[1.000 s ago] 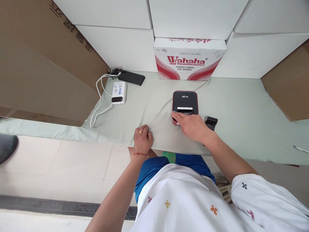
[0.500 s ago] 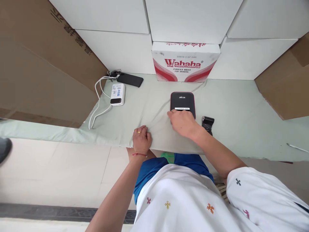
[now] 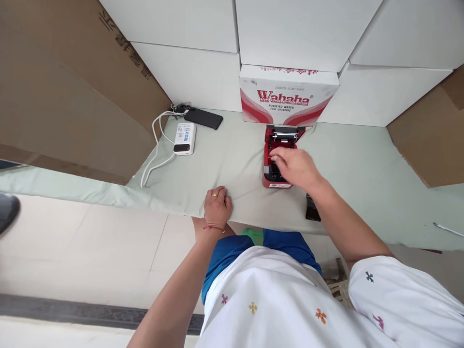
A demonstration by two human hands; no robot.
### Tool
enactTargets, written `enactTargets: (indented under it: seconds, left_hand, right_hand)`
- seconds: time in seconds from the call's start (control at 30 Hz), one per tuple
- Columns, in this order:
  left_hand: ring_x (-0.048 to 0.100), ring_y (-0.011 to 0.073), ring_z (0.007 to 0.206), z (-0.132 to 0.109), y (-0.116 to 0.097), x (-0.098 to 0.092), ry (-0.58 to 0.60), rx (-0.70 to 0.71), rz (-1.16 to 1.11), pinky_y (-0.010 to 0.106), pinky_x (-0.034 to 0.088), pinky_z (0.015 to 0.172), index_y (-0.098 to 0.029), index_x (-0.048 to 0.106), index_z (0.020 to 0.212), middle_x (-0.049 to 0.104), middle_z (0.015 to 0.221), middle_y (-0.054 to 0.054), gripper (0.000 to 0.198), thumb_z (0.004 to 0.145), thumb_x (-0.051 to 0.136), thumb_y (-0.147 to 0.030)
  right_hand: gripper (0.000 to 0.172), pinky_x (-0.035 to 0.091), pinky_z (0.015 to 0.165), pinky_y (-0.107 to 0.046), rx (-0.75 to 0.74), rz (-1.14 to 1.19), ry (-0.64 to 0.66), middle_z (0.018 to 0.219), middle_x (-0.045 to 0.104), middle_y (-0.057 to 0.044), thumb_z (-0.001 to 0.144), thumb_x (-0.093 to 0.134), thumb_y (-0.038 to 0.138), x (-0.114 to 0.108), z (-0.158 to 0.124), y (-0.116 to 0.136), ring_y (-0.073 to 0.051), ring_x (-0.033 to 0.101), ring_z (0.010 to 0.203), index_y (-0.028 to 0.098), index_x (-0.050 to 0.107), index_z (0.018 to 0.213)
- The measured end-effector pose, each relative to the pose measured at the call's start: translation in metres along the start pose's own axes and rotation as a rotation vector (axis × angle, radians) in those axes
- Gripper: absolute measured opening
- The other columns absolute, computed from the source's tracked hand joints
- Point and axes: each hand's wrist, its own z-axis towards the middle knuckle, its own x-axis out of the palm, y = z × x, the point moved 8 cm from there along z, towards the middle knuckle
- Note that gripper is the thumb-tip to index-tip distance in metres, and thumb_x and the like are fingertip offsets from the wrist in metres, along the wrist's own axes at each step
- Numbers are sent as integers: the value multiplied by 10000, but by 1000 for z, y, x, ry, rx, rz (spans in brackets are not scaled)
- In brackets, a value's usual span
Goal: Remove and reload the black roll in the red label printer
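A red and black label printer point(image 3: 272, 183) sits on the cloth-covered table with its lid point(image 3: 284, 130) raised at the back. Over its uncovered inside, my right hand point(image 3: 295, 166) is closed, with thumb and fingers bent together; whatever they may hold is hidden. My left hand point(image 3: 218, 205) rests in a loose fist on the table's front edge, apart from the printer, and nothing shows in it. Partly covered by my right forearm, a small black roll point(image 3: 312, 209) lies just right of the printer.
At the back left are a white power bank point(image 3: 184, 138) with a white cable point(image 3: 154, 166) and a black phone point(image 3: 203, 118). A Wahaha box point(image 3: 288, 94) stands behind the printer. Brown cartons point(image 3: 72, 96) flank the table, and white boxes point(image 3: 184, 72) line the back.
The printer's lid has swung up and back, baring the inside. My right hand has gone from its front edge to above the bared compartment. My left hand stays in place.
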Motion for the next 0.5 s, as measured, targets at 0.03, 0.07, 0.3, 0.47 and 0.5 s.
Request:
enactTargets:
  seconds: [0.03, 0.07, 0.3, 0.47, 0.5]
  left_hand:
    - [633, 330, 1114, 0, 0, 0, 4, -2, 0, 505, 530, 1036, -210, 740, 1064, 760, 1212, 141, 272, 908, 537, -119]
    - [634, 330, 1116, 0, 0, 0, 5, -3, 2, 505, 531, 1035, -208, 740, 1063, 762, 1213, 143, 272, 910, 534, -118]
    - [643, 322, 1089, 0, -2, -3, -26, 31, 49, 486, 552, 1010, -194, 744, 1054, 775, 1199, 143, 273, 925, 516, -118]
    - [634, 331, 1076, 1, -3, -3, -13, 22, 41, 500, 549, 1007, -192, 742, 1054, 776, 1190, 152, 284, 912, 511, -107]
    - [635, 330, 1080, 1, -2, -3, -9, 17, 40, 500, 547, 1012, -197, 742, 1056, 775, 1189, 148, 286, 908, 515, -106]
  right_hand:
    - [402, 547, 918, -376, 43, -6, -26, 1262, 808, -68, 1093, 438, 299, -5, 7, -12, -290, 741, 1133, 279, 723, 1376]
    - [398, 543, 920, -384, 82, -29, -23, 1266, 805, -74, 1085, 454, 302, -6, 15, -23, -299, 736, 1138, 277, 734, 1367]
    - [297, 543, 918, -383, 107, -252, 314, 1285, 780, -193, 948, 672, 197, 37, 55, -36, -335, 722, 1160, 182, 795, 1218]
    - [310, 554, 913, -383, 126, -240, 297, 1269, 773, -220, 927, 666, 179, 45, 56, -32, -347, 724, 1165, 158, 788, 1210]
    - [330, 556, 909, -385, 120, -216, 276, 1282, 769, -209, 926, 664, 183, 44, 53, -33, -344, 723, 1158, 167, 779, 1235]
